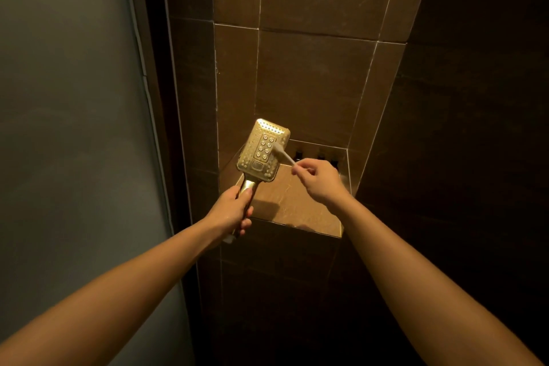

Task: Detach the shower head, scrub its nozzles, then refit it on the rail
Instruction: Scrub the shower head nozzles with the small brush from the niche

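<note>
A rectangular chrome shower head [263, 151] with rows of nozzles is held face up toward me, in front of a tiled wall niche. My left hand [231, 211] is shut around its handle, below the head. A pale toothbrush [282, 153] is pinched in the fingers of my right hand [319, 180], and its bristle end rests on the right side of the nozzle face. The rail is not in view. The hose end shows just below my left hand.
A recessed tiled niche [297, 205] sits behind the hands, with dark bottles [298, 155] standing at its back. Dark brown wall tiles surround it. A frosted glass panel [74, 128] fills the left side.
</note>
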Available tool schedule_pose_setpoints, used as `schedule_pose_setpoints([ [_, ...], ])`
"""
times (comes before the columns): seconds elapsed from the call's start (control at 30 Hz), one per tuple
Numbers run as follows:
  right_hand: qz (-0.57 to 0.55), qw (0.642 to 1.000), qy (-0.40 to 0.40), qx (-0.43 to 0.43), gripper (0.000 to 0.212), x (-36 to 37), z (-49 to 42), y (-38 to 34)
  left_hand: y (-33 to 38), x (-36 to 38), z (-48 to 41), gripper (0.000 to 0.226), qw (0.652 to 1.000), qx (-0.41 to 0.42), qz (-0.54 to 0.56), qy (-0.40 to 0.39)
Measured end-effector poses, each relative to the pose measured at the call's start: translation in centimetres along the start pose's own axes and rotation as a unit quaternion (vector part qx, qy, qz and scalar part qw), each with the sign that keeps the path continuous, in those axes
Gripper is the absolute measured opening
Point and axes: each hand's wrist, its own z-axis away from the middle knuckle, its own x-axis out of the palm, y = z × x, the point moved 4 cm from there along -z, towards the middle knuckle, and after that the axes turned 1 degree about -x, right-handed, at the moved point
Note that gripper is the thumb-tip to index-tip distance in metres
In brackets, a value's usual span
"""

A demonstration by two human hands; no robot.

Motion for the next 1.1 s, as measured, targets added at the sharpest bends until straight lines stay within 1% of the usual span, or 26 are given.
schedule_pose_setpoints([
  [0.07, 0.017, 0.998, -0.063, -0.014, 0.018, 0.4, 0.5, -0.1, 0.0, 0.0, 0.1, 0.022, 1.0, -0.004, -0.002, 0.001],
  [0.13, 0.066, 0.99, -0.121, -0.03, 0.018, 1.0, 1.0, -0.1, -0.1, -0.1, 0.2, 0.022, 1.0, -0.01, 0.005, 0.001],
  [0.17, 0.076, 0.989, -0.122, -0.034, 0.019, 0.9, 1.0, -0.1, -0.1, -0.1, 0.3, 0.022, 1.0, -0.011, 0.006, 0.0],
  [0.2, 0.065, 0.992, -0.105, -0.028, 0.02, 0.5, 0.7, -0.2, -0.2, -0.1, 0.4, 0.023, 1.0, -0.011, 0.007, -0.002],
  [0.27, 0.016, 0.999, -0.044, -0.005, 0.021, -0.6, 0.0, -0.1, -0.3, -0.2, 0.5, 0.024, 1.0, -0.012, 0.012, -0.004],
  [0.3, 0.01, 1.0, -0.026, -0.002, 0.021, -1.1, -0.3, -0.1, -0.3, -0.2, 0.6, 0.024, 1.0, -0.014, 0.012, -0.004],
  [0.33, 0.015, 0.999, -0.036, -0.004, 0.02, -1.1, -0.3, 0.0, -0.3, -0.3, 0.5, 0.024, 1.0, -0.016, 0.013, -0.004],
  [0.43, 0.067, 0.987, -0.145, -0.022, 0.019, 0.5, 0.4, 0.0, -0.1, -0.4, 0.4, 0.025, 1.0, -0.015, 0.02, -0.006],
  [0.47, 0.078, 0.985, -0.153, -0.027, 0.019, 0.8, 0.5, 0.1, -0.2, -0.5, 0.4, 0.025, 1.0, -0.016, 0.023, -0.005],
  [0.5, 0.07, 0.987, -0.141, -0.027, 0.019, 0.8, 0.5, 0.1, -0.3, -0.5, 0.4, 0.025, 0.999, -0.017, 0.027, -0.003],
  [0.6, -0.007, 0.999, -0.05, -0.001, 0.02, -0.9, -0.3, 0.3, -0.6, -0.9, 0.3, 0.026, 0.999, -0.018, 0.048, -0.004],
  [0.63, -0.013, 0.999, -0.042, 0.002, 0.02, -1.3, -0.4, 0.4, -0.7, -0.9, 0.3, 0.026, 0.998, -0.02, 0.052, -0.006],
  [0.67, -0.009, 0.998, -0.059, -0.001, 0.02, -1.3, -0.4, 0.5, -0.7, -1.0, 0.3, 0.027, 0.998, -0.021, 0.053, -0.007],
  [0.7, 0.0, 0.996, -0.092, -0.008, 0.019, -1.0, -0.2, 0.5, -0.7, -1.1, 0.3, 0.027, 0.998, -0.022, 0.054, -0.008],
  [0.77, 0.049, 0.986, -0.155, -0.027, 0.017, 0.2, 0.4, 0.5, -0.7, -1.0, 0.4, 0.027, 0.998, -0.02, 0.056, -0.012],
  [0.8, 0.072, 0.983, -0.165, -0.036, 0.017, 0.5, 0.5, 0.4, -0.7, -1.0, 0.4, 0.027, 0.998, -0.02, 0.058, -0.015],
  [0.83, 0.077, 0.983, -0.16, -0.042, 0.017, 0.4, 0.4, 0.3, -0.7, -0.8, 0.5, 0.028, 0.998, -0.022, 0.062, -0.018],
  [0.93, 0.034, 0.995, -0.087, -0.033, 0.02, -1.0, -0.3, 0.0, -0.9, -0.6, 0.7, 0.029, 0.998, -0.032, 0.059, -0.017],
  [0.97, 0.029, 0.996, -0.079, -0.032, 0.02, -1.3, -0.4, 0.1, -0.9, -0.4, 0.7, 0.03, 0.998, -0.032, 0.052, -0.018],
  [1.0, 0.03, 0.995, -0.094, -0.033, 0.019, -1.2, -0.3, 0.0, -0.9, -0.3, 0.7, 0.03, 0.998, -0.03, 0.046, -0.019],
  [1.03, 0.04, 0.991, -0.126, -0.037, 0.018, -0.8, -0.1, 0.0, -0.9, -0.2, 0.7, 0.029, 0.998, -0.029, 0.043, -0.019],
  [1.1, 0.084, 0.979, -0.176, -0.053, 0.017, 0.3, 0.6, 0.1, -0.8, 0.0, 0.6, 0.029, 0.999, -0.024, 0.039, -0.019],
])
